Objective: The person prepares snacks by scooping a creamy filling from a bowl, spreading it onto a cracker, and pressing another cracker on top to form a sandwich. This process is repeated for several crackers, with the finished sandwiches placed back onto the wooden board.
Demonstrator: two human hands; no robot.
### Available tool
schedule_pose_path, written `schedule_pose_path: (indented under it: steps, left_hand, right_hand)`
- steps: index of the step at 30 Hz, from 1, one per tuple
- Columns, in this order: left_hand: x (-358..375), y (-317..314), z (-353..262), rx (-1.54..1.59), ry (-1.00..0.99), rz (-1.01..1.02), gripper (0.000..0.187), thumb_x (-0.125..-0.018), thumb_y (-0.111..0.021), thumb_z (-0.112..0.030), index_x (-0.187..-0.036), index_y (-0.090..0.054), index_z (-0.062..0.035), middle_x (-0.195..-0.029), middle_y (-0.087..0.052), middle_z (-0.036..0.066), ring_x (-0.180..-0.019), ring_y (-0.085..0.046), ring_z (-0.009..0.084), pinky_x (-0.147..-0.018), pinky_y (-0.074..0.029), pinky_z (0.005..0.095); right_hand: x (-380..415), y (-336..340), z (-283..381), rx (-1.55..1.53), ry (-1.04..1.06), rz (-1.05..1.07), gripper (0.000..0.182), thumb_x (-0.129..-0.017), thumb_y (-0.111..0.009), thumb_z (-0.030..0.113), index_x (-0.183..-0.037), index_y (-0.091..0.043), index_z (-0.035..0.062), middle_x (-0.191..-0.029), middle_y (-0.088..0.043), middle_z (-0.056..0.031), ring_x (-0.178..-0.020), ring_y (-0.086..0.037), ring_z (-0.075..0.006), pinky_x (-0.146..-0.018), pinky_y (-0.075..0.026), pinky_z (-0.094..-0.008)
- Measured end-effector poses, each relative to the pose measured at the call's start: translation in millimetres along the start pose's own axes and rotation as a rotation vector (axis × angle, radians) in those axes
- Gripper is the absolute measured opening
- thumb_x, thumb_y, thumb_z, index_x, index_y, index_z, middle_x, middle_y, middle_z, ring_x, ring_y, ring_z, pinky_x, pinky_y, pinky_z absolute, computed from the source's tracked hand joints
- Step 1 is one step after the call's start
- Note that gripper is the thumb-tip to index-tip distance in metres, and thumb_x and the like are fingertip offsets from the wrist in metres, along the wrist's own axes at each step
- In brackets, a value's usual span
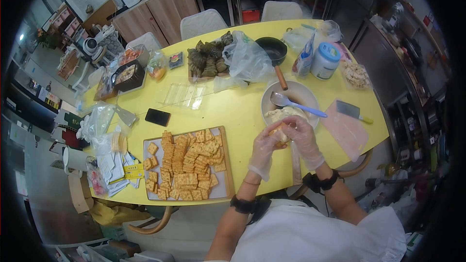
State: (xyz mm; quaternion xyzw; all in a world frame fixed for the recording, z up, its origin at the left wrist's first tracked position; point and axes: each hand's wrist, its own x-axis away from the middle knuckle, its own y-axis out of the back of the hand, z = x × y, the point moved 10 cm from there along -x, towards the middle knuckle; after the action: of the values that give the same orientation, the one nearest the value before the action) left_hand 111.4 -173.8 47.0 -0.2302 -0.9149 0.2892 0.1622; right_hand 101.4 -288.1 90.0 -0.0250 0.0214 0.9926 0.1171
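Together, both gloved hands, left hand [264,148] and right hand [305,138], pinched a cracker [280,133] between closed fingertips, just in front of the filling bowl [290,98] and its spoon [291,101]. Left lay the board of crackers [187,165]; right, a scraper [353,112].

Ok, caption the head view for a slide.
Gloved left hand and right hand hold a cracker beside the cracker tray.

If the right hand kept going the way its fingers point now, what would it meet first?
The right hand points left toward the left hand, across the cracker both hold. It would probably press into the left hand's fingers first; depth is unclear.
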Motion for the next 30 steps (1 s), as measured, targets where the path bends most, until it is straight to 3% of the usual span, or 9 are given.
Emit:
schedule_pose_path:
  steps: [3,8,14,17,23,30]
  left_hand:
    - [0.0,1.9,-2.0,-0.046,-0.047,0.003,0.042,-0.09,-0.057,-0.013,-0.129,-0.047,0.0011,-0.111,-0.061,0.009,-0.092,-0.062,0.0144,-0.077,-0.054,0.0289]
    - [5.8,-4.7,-4.7,-0.012,-0.053,0.059,0.043,-0.091,-0.059,-0.017,-0.128,-0.048,0.0,-0.112,-0.061,0.008,-0.09,-0.063,0.0138,-0.076,-0.053,0.029]
    - [3.0,7.9,-3.9,-0.052,0.027,-0.048,0.039,-0.091,-0.056,-0.014,-0.127,-0.049,-0.0004,-0.115,-0.059,0.006,-0.092,-0.062,0.0136,-0.077,-0.053,0.0292]
    - [7.1,3.4,-5.2,0.194,0.057,-0.004,0.041,-0.089,-0.057,-0.009,-0.128,-0.048,-0.0006,-0.113,-0.059,0.007,-0.094,-0.061,0.0139,-0.076,-0.053,0.0276]
    - [2.6,10.1,-5.9,-0.154,-0.057,0.0,0.054,-0.082,-0.063,-0.001,-0.132,-0.042,0.0005,-0.113,-0.058,0.009,-0.094,-0.061,0.0154,-0.078,-0.053,0.0277]
    - [11.2,0.9,-12.7,0.063,-0.015,0.083,0.047,-0.089,-0.057,-0.008,-0.133,-0.041,0.0011,-0.12,-0.054,0.01,-0.099,-0.06,0.0162,-0.081,-0.053,0.0294]
  right_hand:
    - [2.1,-3.8,11.7,0.164,0.03,0.023,0.025,-0.081,-0.066,0.01,-0.102,-0.059,-0.0006,-0.086,-0.056,-0.0003,-0.074,-0.049,-0.0063,-0.065,-0.043,-0.0219]
    - [0.6,-1.2,5.8,0.121,-0.004,0.019,0.025,-0.079,-0.067,0.011,-0.1,-0.061,-0.0006,-0.088,-0.057,-0.0017,-0.075,-0.049,-0.0074,-0.067,-0.043,-0.0225]
    - [2.5,-7.1,2.5,0.033,-0.042,0.086,0.025,-0.078,-0.066,0.009,-0.101,-0.062,-0.0005,-0.091,-0.058,-0.0021,-0.079,-0.051,-0.0082,-0.069,-0.044,-0.0227]
    - [3.2,-7.3,-0.9,-0.003,-0.065,0.113,0.027,-0.078,-0.066,0.007,-0.103,-0.062,0.0001,-0.092,-0.058,-0.0022,-0.08,-0.051,-0.0085,-0.071,-0.045,-0.0228]
    - [4.8,-8.5,-1.7,-0.009,-0.09,0.114,0.03,-0.077,-0.065,0.002,-0.106,-0.061,0.0007,-0.093,-0.058,-0.0019,-0.081,-0.052,-0.0079,-0.07,-0.048,-0.0228]
    - [8.1,-10.7,4.7,0.031,-0.019,0.139,0.034,-0.076,-0.066,0.002,-0.11,-0.059,0.0014,-0.101,-0.057,-0.0042,-0.08,-0.053,-0.0097,-0.069,-0.05,-0.0241]
